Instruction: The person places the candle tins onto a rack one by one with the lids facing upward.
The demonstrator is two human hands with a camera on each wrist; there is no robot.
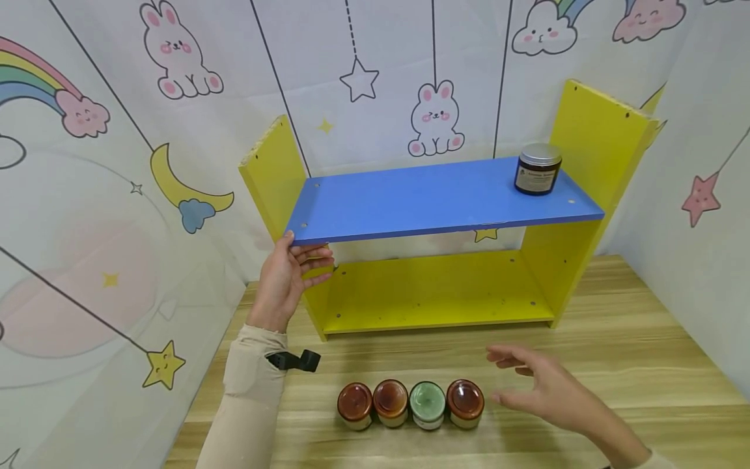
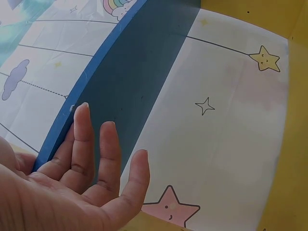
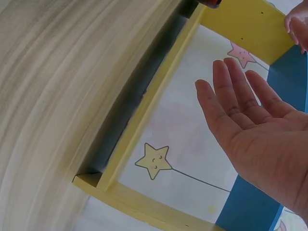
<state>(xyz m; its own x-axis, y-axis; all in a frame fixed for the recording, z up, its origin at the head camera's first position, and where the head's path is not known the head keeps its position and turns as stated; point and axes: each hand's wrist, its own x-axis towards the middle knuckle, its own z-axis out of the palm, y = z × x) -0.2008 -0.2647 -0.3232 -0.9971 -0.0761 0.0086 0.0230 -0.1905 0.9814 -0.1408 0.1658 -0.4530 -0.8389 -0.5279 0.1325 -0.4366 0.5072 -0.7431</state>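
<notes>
Right bare hand (image 1: 541, 394), head view: empty, thumb spread; nearer to four round brown-and-green jars (image 1: 428, 400), at nine o'clock, row nine-to-three. Left bare hand (image 1: 284, 280): holds blue flat shelf board (image 1: 410, 198) by its eight-o'clock corner; silver-lidded dark jar (image 1: 536, 174) occupies its three-o'clock end, beside yellow side panel (image 1: 603, 146). Left wrist: fingers underneath, thumb pressure uncertain. Right wrist: palm empty.

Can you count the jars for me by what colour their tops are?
Brown-topped jars: 3
Green-topped jar: 1
Silver-topped jar: 1
Total: 5
</notes>
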